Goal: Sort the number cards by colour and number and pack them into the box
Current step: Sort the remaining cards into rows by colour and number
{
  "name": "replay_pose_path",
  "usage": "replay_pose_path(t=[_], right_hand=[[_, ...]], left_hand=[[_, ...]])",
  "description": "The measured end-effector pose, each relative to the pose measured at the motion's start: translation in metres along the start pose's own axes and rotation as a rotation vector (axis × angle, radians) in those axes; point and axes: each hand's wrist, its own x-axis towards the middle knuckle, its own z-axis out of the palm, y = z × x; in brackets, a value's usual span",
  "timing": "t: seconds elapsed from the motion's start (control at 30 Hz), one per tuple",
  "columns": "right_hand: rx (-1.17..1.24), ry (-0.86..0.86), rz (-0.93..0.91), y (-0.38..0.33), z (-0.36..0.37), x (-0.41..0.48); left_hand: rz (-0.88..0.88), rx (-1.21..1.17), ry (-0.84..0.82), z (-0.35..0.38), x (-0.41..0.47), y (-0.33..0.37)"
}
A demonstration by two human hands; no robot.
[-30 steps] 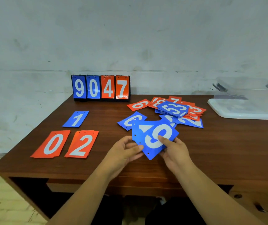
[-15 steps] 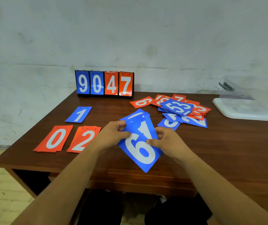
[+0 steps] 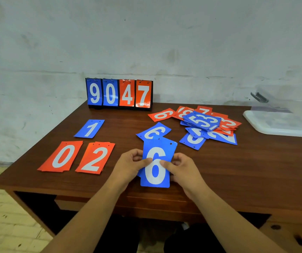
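Well, at left I see a red 0 card (image 3: 62, 156), a red 2 card (image 3: 95, 157) and a blue 1 card (image 3: 90, 128), with a scoreboard (image 3: 119, 94) at the back and a loose card pile (image 3: 208, 123) at right. The clear box (image 3: 281, 123) far right is cut off, its contents unreadable. My left grip (image 3: 128, 165) and right grip (image 3: 181, 168) pinch a blue 6 card (image 3: 155, 172) above the worktop (image 3: 238, 170), partly hiding a second blue 6 card (image 3: 154, 131)

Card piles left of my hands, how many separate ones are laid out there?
3. The blue 1 lies farthest back, the orange 0 front left, the orange 2 just right of it. Further cards may lie hidden under each top card.
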Motion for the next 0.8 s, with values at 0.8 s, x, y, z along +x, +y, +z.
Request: replay_pose_path(t=[0.8], right_hand=[[-0.981,0.391,-0.12,-0.016,0.028,0.192]], left_hand=[[-0.009,-0.005,0.503,-0.024,0.046,-0.019]])
